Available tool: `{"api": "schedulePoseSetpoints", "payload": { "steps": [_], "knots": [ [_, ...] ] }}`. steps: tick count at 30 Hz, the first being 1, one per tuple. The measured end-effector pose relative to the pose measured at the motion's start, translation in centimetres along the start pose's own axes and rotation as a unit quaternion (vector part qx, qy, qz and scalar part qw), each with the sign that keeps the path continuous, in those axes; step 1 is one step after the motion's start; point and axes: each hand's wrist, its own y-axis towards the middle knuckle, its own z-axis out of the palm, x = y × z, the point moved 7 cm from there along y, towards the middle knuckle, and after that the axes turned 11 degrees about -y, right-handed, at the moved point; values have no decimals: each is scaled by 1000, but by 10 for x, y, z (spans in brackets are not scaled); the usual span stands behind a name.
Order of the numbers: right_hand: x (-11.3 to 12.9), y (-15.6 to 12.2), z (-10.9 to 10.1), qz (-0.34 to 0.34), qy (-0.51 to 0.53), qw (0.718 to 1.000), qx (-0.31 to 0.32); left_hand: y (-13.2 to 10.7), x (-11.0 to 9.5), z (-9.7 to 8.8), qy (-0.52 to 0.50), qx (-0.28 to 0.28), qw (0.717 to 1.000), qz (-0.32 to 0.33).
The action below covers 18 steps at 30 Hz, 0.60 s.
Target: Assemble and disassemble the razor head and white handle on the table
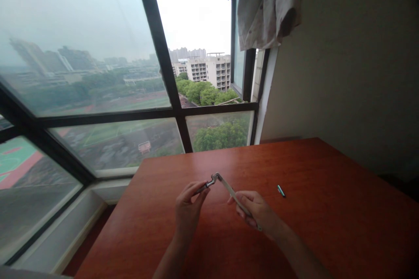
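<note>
My left hand (190, 205) is closed, pinching a short, slim dark-and-silver metal piece (206, 186) between thumb and fingertips. My right hand (253, 209) is wrapped round a long, flat, pale-grey handled tool (229, 188), whose far end is dark and bent. The tips of the two items meet above the tabletop, between my hands. Whether they are joined or only touching, I cannot tell. To the right of my right hand, a small slim teal-and-dark object (281, 191) lies on the table.
Under my hands spreads a reddish-brown wooden table (157, 231). Dark-framed windows (178, 111) stand beyond and to the left, with one pane open. A light garment (270, 6) hangs at the upper right, beside a plain wall (340, 65).
</note>
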Motion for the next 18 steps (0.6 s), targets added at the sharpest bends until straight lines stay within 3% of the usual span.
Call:
{"api": "schedulePoseSetpoints", "payload": {
  "steps": [7,14,18],
  "knots": [
    [0,-2,7,1,19,999,35,-3,-9,-5,90,-10,992,89],
    [1,-1,2,7,24,1000,12,-3,-7,1,100,20,991,92],
    [-1,0,0,10,27,1000,4,-2,-5,0,87,11,994,66]
  ]
}}
